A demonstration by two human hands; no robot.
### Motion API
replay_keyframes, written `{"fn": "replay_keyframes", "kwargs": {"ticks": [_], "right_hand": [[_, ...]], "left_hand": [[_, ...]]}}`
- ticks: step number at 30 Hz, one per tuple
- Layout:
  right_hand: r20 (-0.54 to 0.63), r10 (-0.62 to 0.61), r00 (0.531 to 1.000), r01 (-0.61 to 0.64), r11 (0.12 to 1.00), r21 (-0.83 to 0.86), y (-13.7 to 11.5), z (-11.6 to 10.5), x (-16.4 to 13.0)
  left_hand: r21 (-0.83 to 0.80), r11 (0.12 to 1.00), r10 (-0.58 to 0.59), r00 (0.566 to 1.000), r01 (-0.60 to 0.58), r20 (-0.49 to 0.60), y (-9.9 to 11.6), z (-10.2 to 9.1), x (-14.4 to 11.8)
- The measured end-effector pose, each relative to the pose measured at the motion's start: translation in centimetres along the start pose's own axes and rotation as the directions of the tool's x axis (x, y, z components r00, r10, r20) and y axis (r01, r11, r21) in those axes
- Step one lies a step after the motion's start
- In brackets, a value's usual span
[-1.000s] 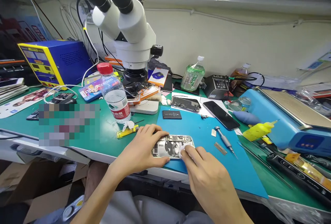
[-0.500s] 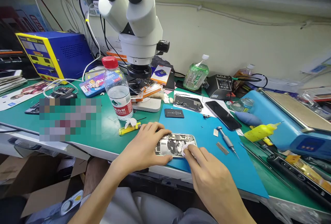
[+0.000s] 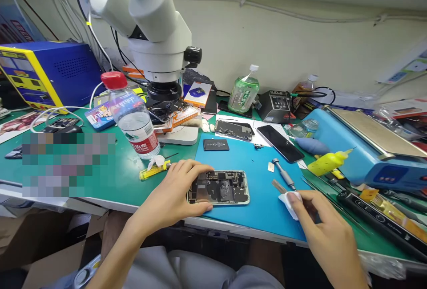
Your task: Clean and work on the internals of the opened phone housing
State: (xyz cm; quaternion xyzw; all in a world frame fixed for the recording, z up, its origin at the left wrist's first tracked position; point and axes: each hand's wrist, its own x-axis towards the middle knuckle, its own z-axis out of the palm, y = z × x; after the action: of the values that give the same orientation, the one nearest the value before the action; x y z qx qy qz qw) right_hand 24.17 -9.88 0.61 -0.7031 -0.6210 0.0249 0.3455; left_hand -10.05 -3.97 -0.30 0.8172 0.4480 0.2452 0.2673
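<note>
An opened phone body [image 3: 219,187] with bare inner parts lies flat on the blue mat [image 3: 260,209] near the bench's front edge. My left hand [image 3: 173,195] grips its left end, thumb on the near side and fingers on the far side. To the right, my right hand [image 3: 325,226] pinches a small white wipe [image 3: 288,202] and presses it on the mat's right part, well away from the phone. Just beyond that hand lie a grey screwdriver [image 3: 283,174] and a thin metal strip [image 3: 277,185].
A microscope [image 3: 150,26] looms at the back left, with a water bottle [image 3: 131,117] and a yellow lighter [image 3: 154,171] nearer me. A black battery [image 3: 216,144], a phone [image 3: 280,143], a yellow squeeze bottle [image 3: 327,162] and a blue heating machine [image 3: 370,146] crowd the right.
My right hand has lifted the white wipe off the phone body and carried it right, down onto the mat. The left hand stays on the phone. The view has shifted rightwards.
</note>
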Motion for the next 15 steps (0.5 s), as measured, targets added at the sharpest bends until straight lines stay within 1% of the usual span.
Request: {"fn": "replay_keyframes", "kwargs": {"ticks": [4,6,8,10,11,12,13,14,15], "right_hand": [[-0.074,-0.061,0.995,0.060,0.998,-0.022,0.5,0.7,-0.5],[-0.121,-0.091,0.988,0.087,0.995,-0.038,0.6,0.7,-0.5],[-0.163,-0.083,0.983,0.076,0.996,-0.049,0.9,0.2,-0.4],[-0.253,0.019,0.967,-0.020,1.000,0.000,1.5,-0.6,-0.1],[-0.321,0.092,0.943,-0.076,0.995,0.062,2.0,-1.1,0.3],[-0.384,0.167,0.908,-0.125,0.983,0.132,2.6,-1.6,0.9],[-0.432,0.217,0.875,-0.146,0.971,0.191,3.3,-2.0,1.6],[-0.447,0.228,0.865,-0.147,0.967,0.210,4.1,-2.5,2.4],[-0.430,0.210,0.878,-0.152,0.974,0.166,4.8,-2.8,3.4]], "left_hand": [[0.021,1.000,-0.021,1.000,0.020,0.017,0.1,0.1,-0.1],[0.031,0.999,-0.037,0.999,0.036,0.022,0.1,0.1,-0.2],[0.037,0.998,-0.046,0.998,0.045,0.031,0.0,0.1,-0.2],[0.043,0.998,-0.048,0.998,0.046,0.036,-0.1,0.2,-0.3],[0.047,0.998,-0.046,0.998,0.045,0.035,-0.2,0.2,-0.4],[0.052,0.998,-0.043,0.998,0.042,0.036,-0.2,0.2,-0.4],[0.058,0.998,-0.041,0.998,0.039,0.038,-0.3,0.2,-0.4],[0.065,0.997,-0.041,0.998,0.038,0.042,-0.3,0.3,-0.5],[0.074,0.996,-0.043,0.998,0.039,0.046,-0.3,0.3,-0.5]]}}
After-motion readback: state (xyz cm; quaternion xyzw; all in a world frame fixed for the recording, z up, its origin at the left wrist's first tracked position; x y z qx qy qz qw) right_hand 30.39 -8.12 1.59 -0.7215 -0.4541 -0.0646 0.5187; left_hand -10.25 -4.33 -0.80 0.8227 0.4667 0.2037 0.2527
